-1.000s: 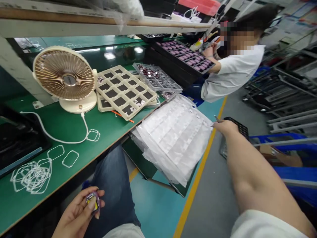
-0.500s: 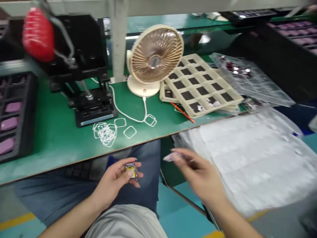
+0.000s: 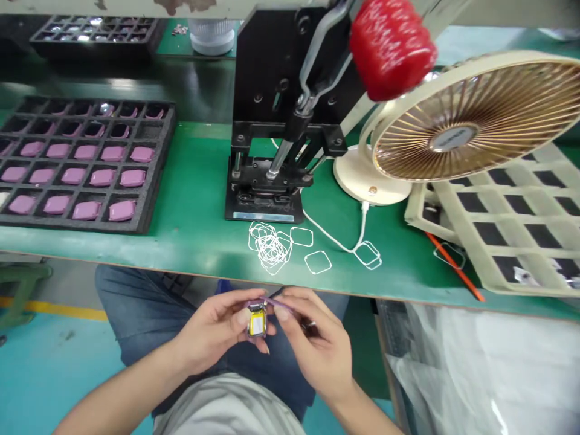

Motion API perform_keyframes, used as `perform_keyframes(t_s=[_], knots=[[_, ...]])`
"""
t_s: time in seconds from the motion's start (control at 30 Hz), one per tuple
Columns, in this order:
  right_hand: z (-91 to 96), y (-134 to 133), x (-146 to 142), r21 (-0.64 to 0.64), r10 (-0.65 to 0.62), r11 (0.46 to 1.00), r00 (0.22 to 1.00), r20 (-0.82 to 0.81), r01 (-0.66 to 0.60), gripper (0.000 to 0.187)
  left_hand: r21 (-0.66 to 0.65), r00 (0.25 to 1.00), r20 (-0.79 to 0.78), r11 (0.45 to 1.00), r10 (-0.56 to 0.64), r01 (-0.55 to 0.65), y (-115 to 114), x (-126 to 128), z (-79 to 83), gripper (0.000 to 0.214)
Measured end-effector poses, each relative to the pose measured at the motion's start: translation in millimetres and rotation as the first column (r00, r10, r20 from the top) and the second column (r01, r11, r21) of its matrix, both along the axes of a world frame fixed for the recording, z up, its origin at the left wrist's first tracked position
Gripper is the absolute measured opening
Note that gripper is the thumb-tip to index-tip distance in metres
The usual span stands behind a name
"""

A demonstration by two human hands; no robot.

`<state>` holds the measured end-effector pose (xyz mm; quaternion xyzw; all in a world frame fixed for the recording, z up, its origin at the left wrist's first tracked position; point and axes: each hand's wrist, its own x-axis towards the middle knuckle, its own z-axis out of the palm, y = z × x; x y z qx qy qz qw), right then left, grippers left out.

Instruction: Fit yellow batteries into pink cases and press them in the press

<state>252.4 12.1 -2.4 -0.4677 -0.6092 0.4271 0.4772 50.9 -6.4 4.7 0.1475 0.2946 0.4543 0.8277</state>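
Note:
My left hand (image 3: 224, 329) pinches a small purple case with a yellow and silver inner part (image 3: 257, 320), held over my lap below the green bench edge. My right hand (image 3: 317, 341) is closed beside it, fingertips on a thin purple piece (image 3: 278, 302) at the case's top, with a dark slim tool between its fingers. Both hands meet at the case. On the bench just above them lies a pile of thin white wire-like frames (image 3: 272, 244).
A black hand press (image 3: 281, 121) with a red knob (image 3: 389, 45) stands mid-bench. A black tray (image 3: 154, 175) of pink parts lies left, a cream fan (image 3: 453, 121) and cream compartment tray (image 3: 507, 223) right. Clear plastic sheets (image 3: 489, 362) hang lower right.
My view swung left from the plastic sheets and co-worker to the press. My right hand came back from the right and joined the left hand at the small case.

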Motion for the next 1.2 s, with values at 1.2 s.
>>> perform_keyframes(t_s=[1.2], knots=[[22.7, -4.2, 20.9, 0.121, 0.053, 0.989, 0.978, 0.200, -0.079, 0.019, 0.176, 0.969, -0.233, 0.983, 0.084, -0.043, 9.7, 1.4, -9.0, 0.045]])
